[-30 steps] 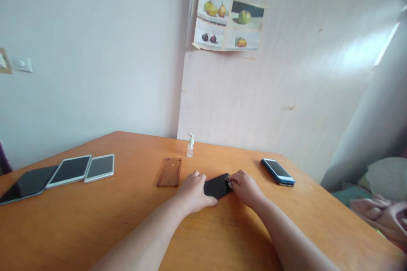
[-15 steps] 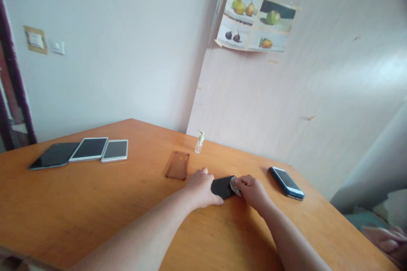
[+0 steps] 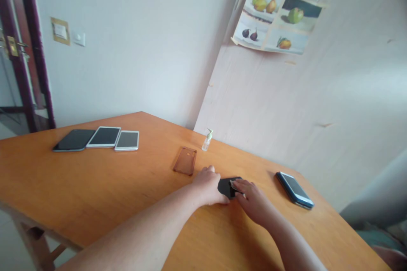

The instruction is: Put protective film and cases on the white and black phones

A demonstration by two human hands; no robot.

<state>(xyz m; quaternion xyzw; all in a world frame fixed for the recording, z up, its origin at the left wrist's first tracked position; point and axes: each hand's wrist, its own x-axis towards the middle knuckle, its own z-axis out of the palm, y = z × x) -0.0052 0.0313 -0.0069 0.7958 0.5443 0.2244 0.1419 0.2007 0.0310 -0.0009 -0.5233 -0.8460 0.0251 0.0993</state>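
A black phone (image 3: 224, 185) lies on the wooden table between my two hands. My left hand (image 3: 208, 186) grips its left end, thumb on the near edge and fingers on the far side. On the phone's right part, my right hand (image 3: 252, 199) presses a small pale cloth (image 3: 233, 184) against the surface. Most of the cloth is hidden under my fingers. Just beyond my left hand lies a brown translucent phone case (image 3: 185, 161). Behind that, a small clear pump bottle (image 3: 207, 140) with a light green top stands upright.
Three tablets lie in a row at the back left: a dark one (image 3: 74, 140), a white-framed one (image 3: 104, 136) and a smaller white one (image 3: 127, 140). To the right is a phone stack (image 3: 295, 190) with a white-framed phone on top. The wooden table (image 3: 127, 186) meets a wall behind.
My right hand has slid the cloth leftward over the phone, its fingers now flatter. The left hand keeps its grip. The view has turned left, showing more of the door.
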